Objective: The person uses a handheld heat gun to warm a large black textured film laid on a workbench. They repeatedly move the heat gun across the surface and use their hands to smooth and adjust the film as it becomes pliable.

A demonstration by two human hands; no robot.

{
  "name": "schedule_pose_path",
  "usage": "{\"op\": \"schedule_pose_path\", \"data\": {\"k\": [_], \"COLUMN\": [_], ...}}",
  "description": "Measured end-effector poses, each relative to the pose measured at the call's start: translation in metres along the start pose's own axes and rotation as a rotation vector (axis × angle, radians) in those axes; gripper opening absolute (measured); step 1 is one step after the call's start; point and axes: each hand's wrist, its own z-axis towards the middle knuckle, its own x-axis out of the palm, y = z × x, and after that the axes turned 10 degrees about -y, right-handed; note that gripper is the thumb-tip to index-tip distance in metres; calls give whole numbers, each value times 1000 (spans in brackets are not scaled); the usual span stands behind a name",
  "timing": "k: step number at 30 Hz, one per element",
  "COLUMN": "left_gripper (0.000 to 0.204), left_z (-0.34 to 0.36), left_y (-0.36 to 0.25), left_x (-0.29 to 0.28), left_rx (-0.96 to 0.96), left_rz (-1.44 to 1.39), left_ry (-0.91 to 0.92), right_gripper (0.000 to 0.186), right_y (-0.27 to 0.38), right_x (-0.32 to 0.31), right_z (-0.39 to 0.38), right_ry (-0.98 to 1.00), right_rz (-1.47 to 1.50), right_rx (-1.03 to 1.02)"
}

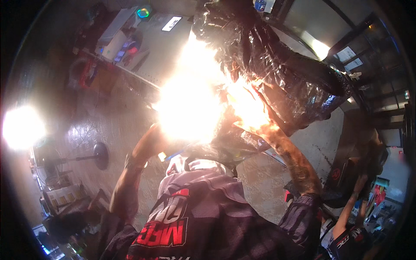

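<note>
A large crumpled black plastic bag [299, 80] spreads over the table before me, its shiny folds reaching to the right. My right hand [253, 108] lies on the near side of the bag, thumb held apart from the fingers, strongly overexposed. A blinding white glare covers the middle, beside that hand. My left hand [151, 136] reaches into the glare from the left; its fingers are washed out, and whatever it touches is hidden. Thin plastic film hangs at the table edge near my waist.
The grey table [162, 47] bears a white label or card [172, 24] and a small stack of boxes [115, 41]. A dark round base on a pole [100, 156] stands at left. Another person [346, 232] works at the lower right, near a dark chair [342, 177].
</note>
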Motion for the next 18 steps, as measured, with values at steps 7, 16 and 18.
{"op": "schedule_pose_path", "data": {"k": [7,16,18], "left_gripper": [49,57,56], "left_z": [-11,116,138], "left_y": [-4,-71,-85], "left_x": [-16,-25,-26], "left_rx": [-399,33,110], "left_rz": [-810,-959,-995], "left_ry": [-229,-76,-147], "right_gripper": [72,39,27], "right_y": [-14,9,26], "right_x": [-23,-42,-70], "right_z": [6,12,14], "right_ry": [-77,-268,-431], "right_rz": [153,413,392], "right_rx": [-131,270,418]}}
